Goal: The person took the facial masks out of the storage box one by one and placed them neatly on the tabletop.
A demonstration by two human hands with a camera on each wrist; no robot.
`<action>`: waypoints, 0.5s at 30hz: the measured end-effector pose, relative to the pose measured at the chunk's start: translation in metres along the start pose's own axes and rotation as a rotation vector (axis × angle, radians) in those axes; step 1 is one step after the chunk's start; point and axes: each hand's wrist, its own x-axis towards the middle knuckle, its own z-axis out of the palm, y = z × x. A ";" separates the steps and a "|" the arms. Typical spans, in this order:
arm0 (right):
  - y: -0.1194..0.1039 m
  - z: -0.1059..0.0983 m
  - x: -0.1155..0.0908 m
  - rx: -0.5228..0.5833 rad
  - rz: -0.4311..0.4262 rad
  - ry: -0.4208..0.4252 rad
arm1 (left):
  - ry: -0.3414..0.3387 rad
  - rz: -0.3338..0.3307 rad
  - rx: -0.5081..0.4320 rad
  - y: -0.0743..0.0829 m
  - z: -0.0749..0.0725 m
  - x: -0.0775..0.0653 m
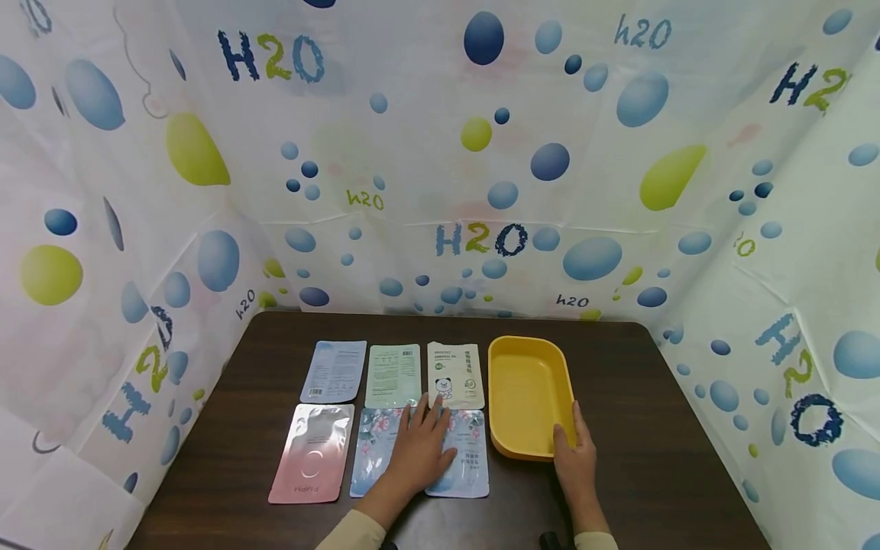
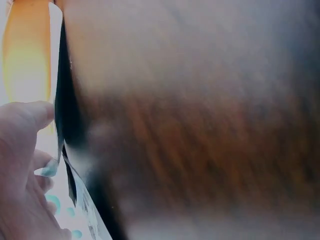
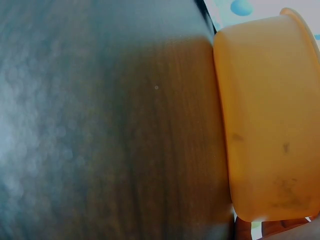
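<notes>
My left hand (image 1: 421, 451) lies palm down with spread fingers over two blue floral packets (image 1: 467, 451), its fingertips near the lower edges of a green packet (image 1: 393, 374) and a cream packet with a bear drawing (image 1: 456, 370). It covers where the floral packets meet. At the near right corner of a yellow plastic tray (image 1: 525, 397), my right hand (image 1: 576, 462) grips the rim, thumb inside and fingers outside. The right wrist view shows the tray's outer side (image 3: 270, 120); that hand is mostly out of that frame. In the left wrist view the left thumb (image 2: 37, 115) shows.
A pale blue packet (image 1: 334, 372) and a pink packet (image 1: 312, 454) lie left of the others. All sit on a dark wooden table (image 1: 660, 458). A white curtain with blue and green dots (image 1: 412, 168) hangs behind and along both sides.
</notes>
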 end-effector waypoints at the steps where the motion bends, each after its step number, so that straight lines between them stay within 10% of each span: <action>1: 0.000 0.000 0.000 0.001 0.000 -0.002 | -0.008 -0.003 0.012 0.000 0.000 -0.001; 15: 0.001 0.000 0.001 -0.005 0.020 -0.002 | -0.117 -0.088 -0.013 -0.001 -0.001 -0.005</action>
